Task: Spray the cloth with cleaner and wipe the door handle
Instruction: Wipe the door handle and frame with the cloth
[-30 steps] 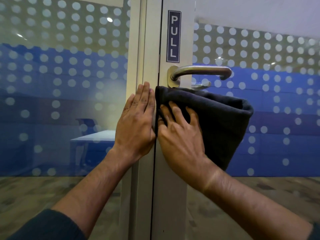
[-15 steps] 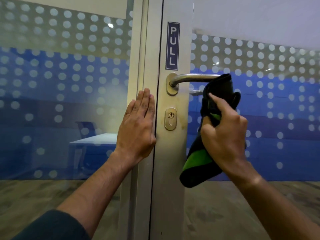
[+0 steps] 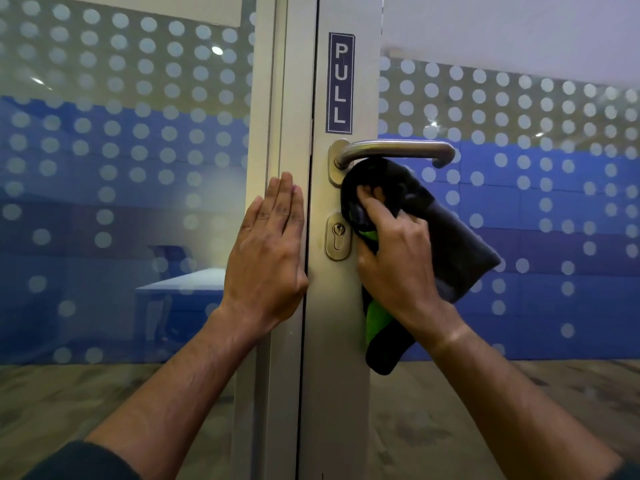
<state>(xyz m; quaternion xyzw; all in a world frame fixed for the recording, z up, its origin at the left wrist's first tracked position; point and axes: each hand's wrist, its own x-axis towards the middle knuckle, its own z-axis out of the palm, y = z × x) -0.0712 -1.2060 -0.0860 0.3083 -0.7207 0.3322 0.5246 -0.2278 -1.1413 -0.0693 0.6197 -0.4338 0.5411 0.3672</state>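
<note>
A brushed-metal lever door handle (image 3: pixel 398 148) sticks out to the right from the pale door frame, under a blue PULL sign (image 3: pixel 340 83). My right hand (image 3: pixel 398 258) grips a black cloth with green trim (image 3: pixel 453 244) and presses its bunched top against the door just below the handle's base. The rest of the cloth hangs down behind my wrist. My left hand (image 3: pixel 268 258) lies flat, fingers together, on the frame left of the door gap. No cleaner bottle is in view.
A keyhole plate (image 3: pixel 337 237) sits on the door below the handle, beside my right thumb. Glass panels with white dots (image 3: pixel 138 133) flank the frame on both sides. A table (image 3: pixel 187 280) shows through the left glass.
My right hand bunched the cloth, took it to the handle's outer end, then brought it back left under the handle's base. My left hand stayed flat on the frame.
</note>
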